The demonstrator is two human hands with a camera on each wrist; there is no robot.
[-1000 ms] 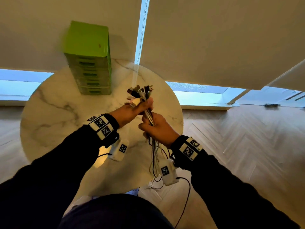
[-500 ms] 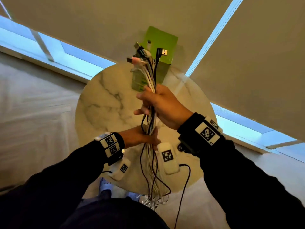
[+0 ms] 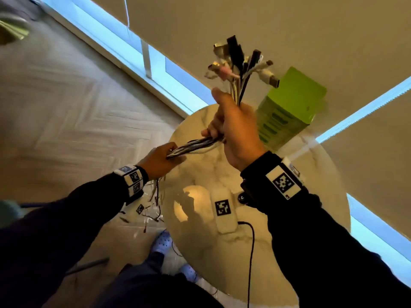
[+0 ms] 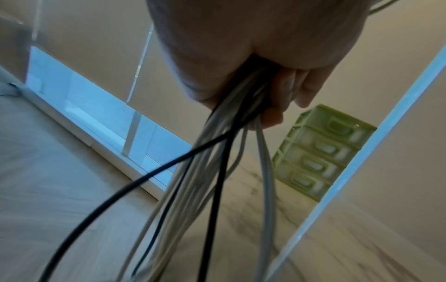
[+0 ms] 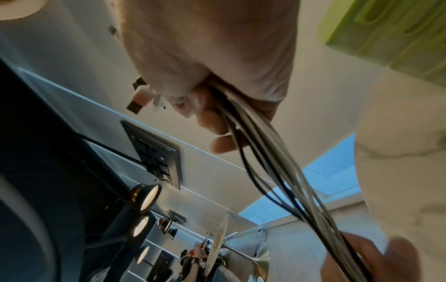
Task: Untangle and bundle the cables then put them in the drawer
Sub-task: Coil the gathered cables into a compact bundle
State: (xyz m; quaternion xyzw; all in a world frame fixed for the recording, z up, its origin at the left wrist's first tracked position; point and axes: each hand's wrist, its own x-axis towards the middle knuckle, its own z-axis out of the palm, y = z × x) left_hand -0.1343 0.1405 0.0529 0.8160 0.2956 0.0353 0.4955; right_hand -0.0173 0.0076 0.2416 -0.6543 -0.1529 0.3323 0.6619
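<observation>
A bunch of black, white and grey cables (image 3: 195, 144) stretches between my two hands above the marble table's left edge. My right hand (image 3: 231, 127) is raised and grips the bunch just below the plugs (image 3: 238, 63), which fan out above its fist. My left hand (image 3: 162, 158) is lower and to the left, closed round the same bunch; the loose ends hang from it toward the floor. In the left wrist view the cables (image 4: 231, 152) run out of the fist. In the right wrist view the cables (image 5: 263, 152) lead down to the other hand. A green drawer unit (image 3: 287, 110) stands at the table's far side, all drawers shut.
The round marble table (image 3: 255, 252) sits by a wall with low windows. A white tagged device (image 3: 223, 210) with a black lead hangs below my right wrist. Herringbone wood floor lies to the left, with cable ends (image 3: 153, 214) trailing on it near my feet.
My right hand has risen further with the plug ends. My left hand has slid down and leftward along the bunch, pulling it taut. The head view has swung left.
</observation>
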